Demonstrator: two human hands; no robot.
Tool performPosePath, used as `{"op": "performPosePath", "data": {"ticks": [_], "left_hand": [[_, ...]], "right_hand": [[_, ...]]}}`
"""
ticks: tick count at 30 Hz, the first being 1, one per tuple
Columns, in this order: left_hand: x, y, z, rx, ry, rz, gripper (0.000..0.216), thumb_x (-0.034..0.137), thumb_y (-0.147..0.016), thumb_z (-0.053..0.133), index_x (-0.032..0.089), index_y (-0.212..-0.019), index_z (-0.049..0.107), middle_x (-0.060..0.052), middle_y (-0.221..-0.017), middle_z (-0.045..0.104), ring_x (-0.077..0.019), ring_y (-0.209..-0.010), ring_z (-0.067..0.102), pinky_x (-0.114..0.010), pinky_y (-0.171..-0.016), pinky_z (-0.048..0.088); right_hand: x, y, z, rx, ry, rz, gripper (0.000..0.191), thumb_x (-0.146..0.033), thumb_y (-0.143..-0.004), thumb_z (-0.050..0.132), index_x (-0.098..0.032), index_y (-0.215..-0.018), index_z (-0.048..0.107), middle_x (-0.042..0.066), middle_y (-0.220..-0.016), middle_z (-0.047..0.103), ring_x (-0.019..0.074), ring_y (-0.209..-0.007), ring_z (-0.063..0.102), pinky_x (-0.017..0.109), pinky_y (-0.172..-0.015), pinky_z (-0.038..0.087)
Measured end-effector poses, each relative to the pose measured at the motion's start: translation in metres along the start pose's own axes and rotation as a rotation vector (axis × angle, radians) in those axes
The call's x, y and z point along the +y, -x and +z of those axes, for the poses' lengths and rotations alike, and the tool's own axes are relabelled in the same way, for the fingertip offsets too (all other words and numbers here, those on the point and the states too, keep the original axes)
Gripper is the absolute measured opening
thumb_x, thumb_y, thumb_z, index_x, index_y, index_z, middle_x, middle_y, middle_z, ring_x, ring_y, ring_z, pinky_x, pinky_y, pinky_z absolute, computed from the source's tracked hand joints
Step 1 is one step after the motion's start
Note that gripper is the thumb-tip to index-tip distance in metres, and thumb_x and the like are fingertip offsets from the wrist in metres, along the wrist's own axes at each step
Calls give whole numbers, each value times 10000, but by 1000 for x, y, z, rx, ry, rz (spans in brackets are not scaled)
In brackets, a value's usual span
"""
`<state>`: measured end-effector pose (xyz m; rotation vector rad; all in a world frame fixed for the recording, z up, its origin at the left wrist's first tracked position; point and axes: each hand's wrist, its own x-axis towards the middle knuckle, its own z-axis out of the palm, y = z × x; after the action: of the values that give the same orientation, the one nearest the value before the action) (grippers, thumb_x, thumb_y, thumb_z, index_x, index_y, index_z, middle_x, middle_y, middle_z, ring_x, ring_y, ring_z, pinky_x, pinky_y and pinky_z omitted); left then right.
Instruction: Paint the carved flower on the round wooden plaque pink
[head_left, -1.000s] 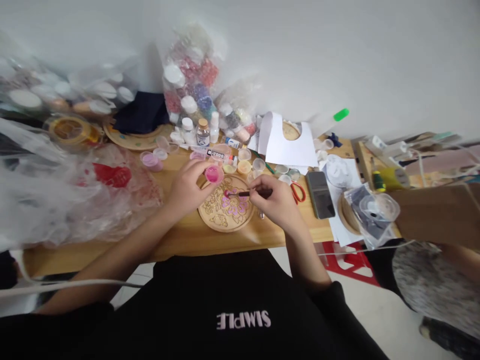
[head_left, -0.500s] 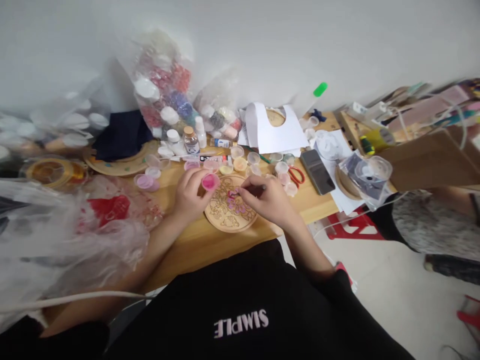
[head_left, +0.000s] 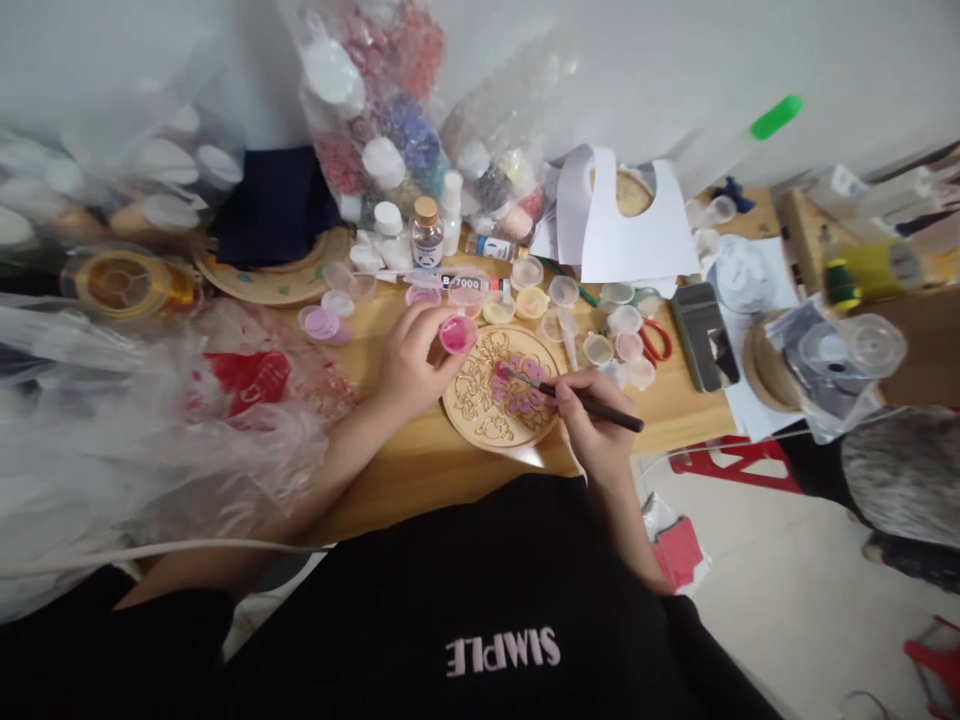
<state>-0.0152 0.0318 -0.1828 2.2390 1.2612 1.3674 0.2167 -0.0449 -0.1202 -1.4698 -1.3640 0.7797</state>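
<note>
My left hand (head_left: 414,362) is closed around a small clear cup of bright pink paint (head_left: 457,334), tilted over the left edge of a round wooden board (head_left: 470,428). Gold outlines of flowers cover the board, and one large flower (head_left: 523,385) is filled with light purple and some deeper pink. Between the fingers of my right hand (head_left: 600,425) is a dark-handled paintbrush (head_left: 600,405). Its tip points left and is at the pink patch in the flower's middle; whether it touches cannot be made out.
Small paint cups (head_left: 531,302), a B-7000 glue tube (head_left: 465,283) and little bottles (head_left: 427,235) stand behind the board. Red-handled scissors (head_left: 657,342) and a phone (head_left: 705,335) lie to the right. Crumpled plastic bags (head_left: 247,450) fill the left. Another person's leg (head_left: 900,475) shows at far right.
The whole view has shifted, so the table appears further right. My right hand has drawn back to the right of the flower, and the brush now shows at full length. My left hand still holds the cup.
</note>
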Motion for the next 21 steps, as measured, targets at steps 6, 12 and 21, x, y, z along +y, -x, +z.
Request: {"op": "performPosePath", "data": {"ticks": [6, 12, 21], "left_hand": [[1, -1, -1, 20, 17, 17, 278, 181, -940, 720, 219, -1201, 633, -44, -1101, 723, -210, -1016, 724, -341, -893, 624], [1, -1, -3, -1, 8, 6, 296, 176, -930, 727, 223, -1207, 633, -48, -1104, 730, -216, -1013, 731, -345, -886, 627], [0, 1, -6, -60, -27, -59, 314, 187, -921, 734, 241, -1213, 632, -52, -1137, 724, -236, -1054, 719, -384, -954, 624]], "right_hand": [[7, -2, 4, 18, -33, -9, 125, -323, -902, 752, -243, -805, 755, -11, -692, 780, 139, -566, 698, 252, -533, 559], [8, -4, 7, 46, -23, 29, 177, -395, -903, 742, -243, -817, 768, 4, -732, 802, 147, -580, 696, 271, -530, 568], [7, -4, 7, 30, -34, 2, 158, -344, -897, 721, -241, -778, 734, -6, -712, 779, 138, -568, 665, 268, -550, 555]]}}
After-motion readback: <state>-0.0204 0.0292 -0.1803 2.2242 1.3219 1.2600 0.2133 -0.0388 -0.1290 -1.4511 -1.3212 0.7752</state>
